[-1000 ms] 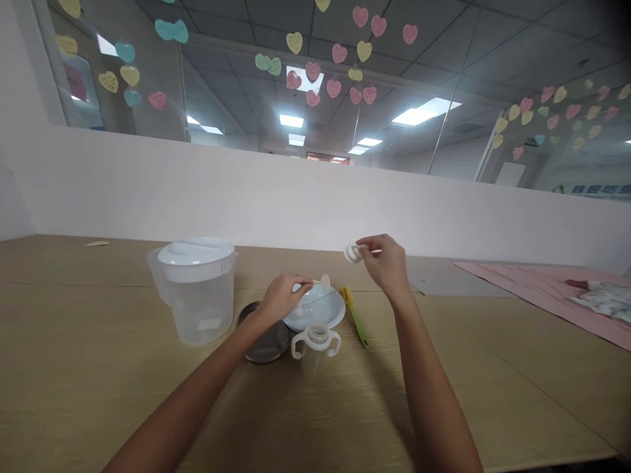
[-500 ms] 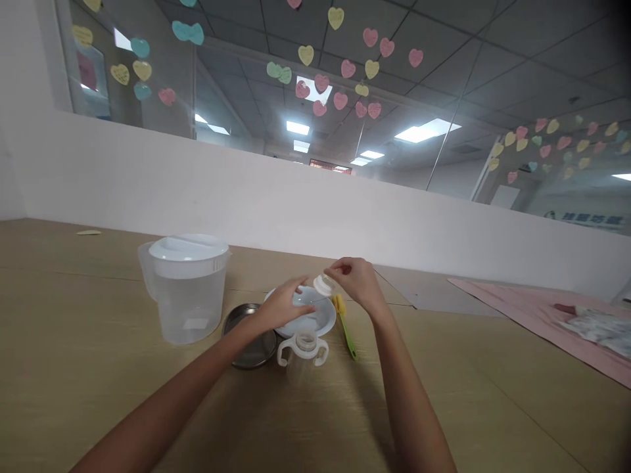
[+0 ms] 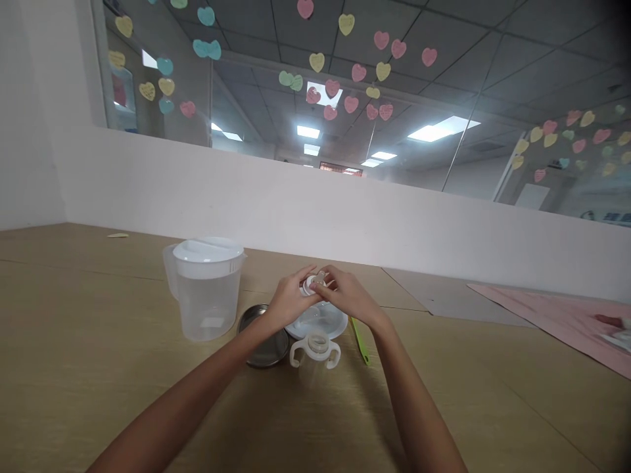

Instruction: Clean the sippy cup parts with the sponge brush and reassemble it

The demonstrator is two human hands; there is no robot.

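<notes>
Over the white bowl [image 3: 340,323], my two hands meet around a bottle teat [image 3: 319,278] with a white collar ring [image 3: 308,285]. My left hand [image 3: 287,299] is closed around the ring from the left. From the other side my right hand [image 3: 351,294] pinches the clear teat between thumb and fingers. Just below stands an open baby bottle [image 3: 317,368], upright, its white two-handled holder [image 3: 319,351] around the neck. A clear piece lies in the bowl, partly hidden by my hands.
Left of the bowl lies a round metal dish [image 3: 269,355], partly under my left forearm. A lidded clear pitcher [image 3: 208,302] stands further left. The green handle [image 3: 362,345] of a brush shows right of the bowl. A pink cloth [image 3: 552,315] lies at the far right.
My left hand, open half a second ago, has closed on the collar ring. My right hand has brought the teat and ring toward it. The view has shifted slightly left.
</notes>
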